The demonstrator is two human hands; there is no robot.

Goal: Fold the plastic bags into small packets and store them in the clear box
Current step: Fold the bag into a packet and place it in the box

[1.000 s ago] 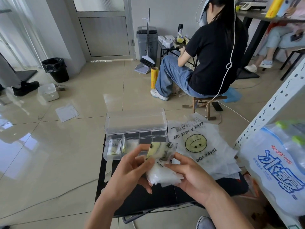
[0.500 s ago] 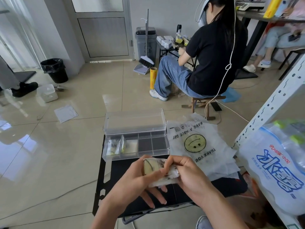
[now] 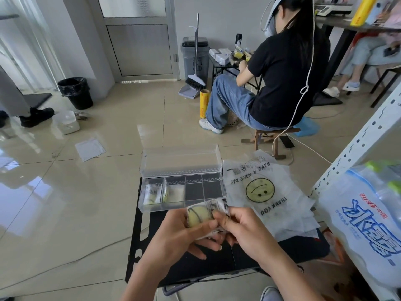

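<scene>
Just above the black tabletop (image 3: 245, 259), right by the clear box (image 3: 160, 206), my L hand (image 3: 180, 233) & R hand (image 3: 247, 229) grasp a folded smiley-bag packet (image 3: 198, 216), fingers (image 3: 221, 219) curled round it. Box lid's up; 2 stored packets (image 3: 152, 193) sit in its leftmost compartments. Flat smiley bags (image 3: 260, 190) lie just right of it.

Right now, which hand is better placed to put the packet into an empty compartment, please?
Probably the right hand: it pinches the packet below the box's two empty compartments; the left hand sits nearer the filled ones.
</scene>
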